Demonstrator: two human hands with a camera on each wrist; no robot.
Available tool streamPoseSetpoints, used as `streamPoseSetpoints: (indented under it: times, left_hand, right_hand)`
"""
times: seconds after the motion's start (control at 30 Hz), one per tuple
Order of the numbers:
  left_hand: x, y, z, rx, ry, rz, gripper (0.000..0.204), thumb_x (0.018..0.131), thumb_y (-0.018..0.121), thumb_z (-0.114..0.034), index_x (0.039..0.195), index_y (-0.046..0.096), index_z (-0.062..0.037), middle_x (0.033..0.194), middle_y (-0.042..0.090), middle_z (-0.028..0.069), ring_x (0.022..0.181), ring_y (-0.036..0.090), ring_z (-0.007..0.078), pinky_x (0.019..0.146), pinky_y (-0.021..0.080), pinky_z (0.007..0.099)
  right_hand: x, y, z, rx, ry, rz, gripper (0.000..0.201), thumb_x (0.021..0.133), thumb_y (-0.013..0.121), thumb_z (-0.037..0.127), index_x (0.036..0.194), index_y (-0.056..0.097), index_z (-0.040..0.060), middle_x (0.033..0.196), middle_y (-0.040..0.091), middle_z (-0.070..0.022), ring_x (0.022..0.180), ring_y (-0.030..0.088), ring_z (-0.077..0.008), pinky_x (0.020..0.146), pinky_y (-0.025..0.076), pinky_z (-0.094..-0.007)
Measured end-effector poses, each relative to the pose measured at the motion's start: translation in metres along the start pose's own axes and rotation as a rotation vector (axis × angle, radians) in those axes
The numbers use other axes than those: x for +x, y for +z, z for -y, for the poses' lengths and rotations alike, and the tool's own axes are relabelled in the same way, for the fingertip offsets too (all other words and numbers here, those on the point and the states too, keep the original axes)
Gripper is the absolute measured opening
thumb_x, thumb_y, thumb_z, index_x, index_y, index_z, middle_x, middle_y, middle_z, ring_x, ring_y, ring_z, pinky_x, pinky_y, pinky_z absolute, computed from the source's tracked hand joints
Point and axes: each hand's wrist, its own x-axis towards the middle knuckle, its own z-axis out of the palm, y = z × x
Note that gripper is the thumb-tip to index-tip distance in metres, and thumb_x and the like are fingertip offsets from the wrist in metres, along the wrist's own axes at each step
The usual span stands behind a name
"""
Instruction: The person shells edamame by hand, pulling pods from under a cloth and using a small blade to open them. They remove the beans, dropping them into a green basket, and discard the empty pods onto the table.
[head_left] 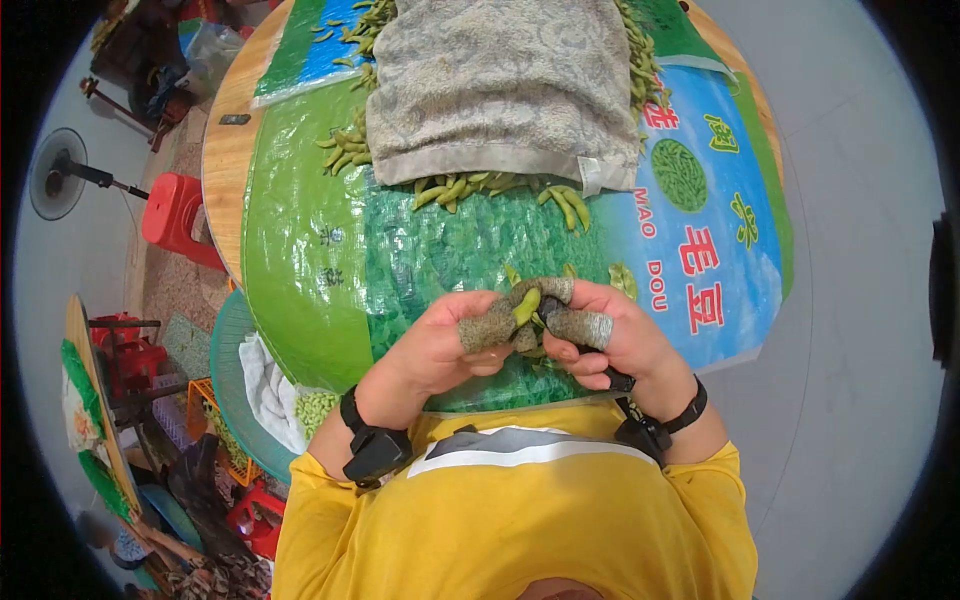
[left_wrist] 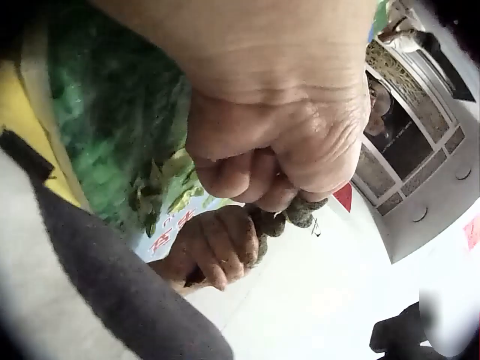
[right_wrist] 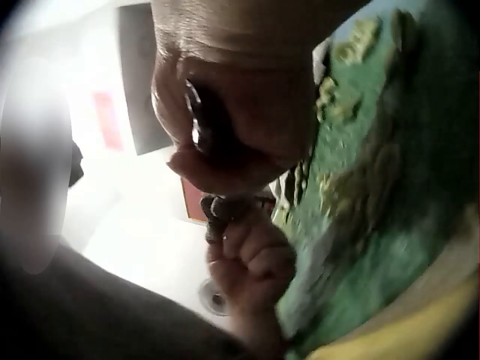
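Observation:
Both hands meet over the near edge of the round table (head_left: 225,165), just in front of the yellow shirt. A green soybean pod (head_left: 527,305) stands between them, pinched by the left hand (head_left: 450,345) and the right hand (head_left: 600,335). Grey woven sleeves cover the thumbs and forefingers (head_left: 488,330). In the left wrist view the left hand (left_wrist: 274,150) is curled tight, with the right hand (left_wrist: 217,247) below it. The right wrist view shows the right hand (right_wrist: 232,127) close up and blurred, and the left hand (right_wrist: 251,262) beyond it.
A green and blue printed sack (head_left: 330,250) covers the table. A grey towel (head_left: 500,85) lies over a heap of pods (head_left: 455,188) at the far side. A teal basket (head_left: 225,380) with shelled beans (head_left: 315,408) sits at the left; a red stool (head_left: 175,210) stands beyond.

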Motion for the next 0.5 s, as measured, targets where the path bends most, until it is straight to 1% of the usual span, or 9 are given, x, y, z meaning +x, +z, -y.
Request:
streamPoseSetpoints:
  times: [0.07, 0.1, 0.13, 0.17, 0.2, 0.27, 0.4, 0.47, 0.5]
  left_hand:
    - [0.002, 0.005, 0.001, 0.29, 0.03, -0.135, 0.015, 0.083, 0.063, -0.017, 0.082, 0.058, -0.0033, 0.06, 0.046, 0.0015, 0.052, 0.044, 0.0094, 0.048, 0.038, 0.0276]
    - [0.002, 0.006, -0.001, 0.292, 0.029, -0.132, 0.015, 0.083, 0.063, -0.017, 0.082, 0.058, -0.0033, 0.06, 0.046, 0.0015, 0.052, 0.044, 0.0094, 0.048, 0.038, 0.0276]
    - [0.002, 0.007, -0.003, 0.782, 0.217, -0.157, 0.015, 0.082, 0.064, -0.016, 0.08, 0.056, -0.0037, 0.061, 0.047, 0.0046, 0.051, 0.045, 0.0129, 0.047, 0.037, 0.029]
    - [0.002, 0.007, -0.004, 1.27, 0.408, -0.177, 0.015, 0.08, 0.064, -0.015, 0.078, 0.054, -0.0041, 0.062, 0.048, 0.0077, 0.05, 0.047, 0.0163, 0.047, 0.037, 0.0303]
    - [0.003, 0.008, -0.006, 1.27, 0.406, -0.177, 0.015, 0.08, 0.064, -0.015, 0.078, 0.054, -0.0041, 0.062, 0.048, 0.0077, 0.05, 0.047, 0.0163, 0.047, 0.037, 0.0303]
    - [0.005, 0.008, -0.009, 1.733, 0.746, -0.198, 0.018, 0.078, 0.065, -0.015, 0.075, 0.052, -0.0038, 0.067, 0.055, 0.0102, 0.054, 0.052, 0.0271, 0.048, 0.04, 0.0336]
    - [0.006, 0.01, -0.008, 1.726, 0.735, -0.205, 0.016, 0.079, 0.063, -0.014, 0.075, 0.052, -0.0033, 0.069, 0.057, 0.0145, 0.06, 0.053, 0.0348, 0.05, 0.042, 0.0369]
    - [0.008, 0.006, -0.003, 1.343, 0.63, -0.181, 0.015, 0.086, 0.057, -0.017, 0.08, 0.054, -0.003, 0.063, 0.053, 0.0097, 0.053, 0.052, 0.0258, 0.047, 0.039, 0.0321]
    - [0.009, 0.005, 0.0, 1.341, 0.629, -0.18, 0.015, 0.086, 0.057, -0.017, 0.08, 0.054, -0.003, 0.063, 0.053, 0.0097, 0.053, 0.052, 0.0258, 0.047, 0.039, 0.0321]
  right_hand:
    - [-0.001, 0.0, 0.0, 0.178, 0.068, 0.077, 0.03, 0.092, 0.047, 0.012, 0.122, 0.05, 0.0077, 0.069, 0.052, 0.0005, 0.046, 0.043, -0.0046, 0.041, 0.039, -0.0202]
    - [0.001, 0.003, -0.001, -0.025, 0.034, -0.034, 0.03, 0.092, 0.046, 0.01, 0.121, 0.05, 0.0075, 0.069, 0.052, 0.0002, 0.047, 0.043, -0.005, 0.041, 0.04, -0.0204]
    - [0.002, 0.005, -0.002, -0.225, 0.002, -0.145, 0.031, 0.091, 0.045, 0.009, 0.121, 0.05, 0.0073, 0.069, 0.052, -0.0001, 0.047, 0.044, -0.0054, 0.042, 0.041, -0.0207]
    - [0.002, 0.006, -0.006, -0.267, -0.041, -0.141, 0.031, 0.09, 0.044, 0.007, 0.121, 0.05, 0.0068, 0.07, 0.053, -0.0004, 0.049, 0.046, -0.006, 0.042, 0.042, -0.0212]
    - [0.0, 0.008, -0.008, -0.265, -0.04, -0.141, 0.031, 0.09, 0.044, 0.007, 0.121, 0.05, 0.0068, 0.07, 0.053, -0.0004, 0.049, 0.046, -0.006, 0.042, 0.042, -0.0212]
    - [-0.001, 0.012, -0.008, -0.52, -0.1, -0.212, 0.033, 0.088, 0.042, 0.004, 0.12, 0.051, 0.0064, 0.07, 0.054, -0.0005, 0.049, 0.046, -0.0066, 0.042, 0.042, -0.0214]
    - [0.001, 0.008, -0.012, -0.447, -0.112, -0.217, 0.035, 0.086, 0.042, 0.002, 0.12, 0.051, 0.0061, 0.071, 0.054, -0.0005, 0.049, 0.046, -0.006, 0.042, 0.041, -0.0211]
    - [0.001, 0.004, -0.014, -0.297, -0.097, -0.148, 0.038, 0.085, 0.042, 0.001, 0.121, 0.05, 0.0064, 0.071, 0.054, -0.0004, 0.049, 0.046, -0.0055, 0.042, 0.041, -0.0206]
    - [0.001, 0.003, -0.016, -0.296, -0.096, -0.15, 0.038, 0.085, 0.042, 0.001, 0.121, 0.05, 0.0064, 0.071, 0.054, -0.0004, 0.049, 0.046, -0.0055, 0.042, 0.041, -0.0206]
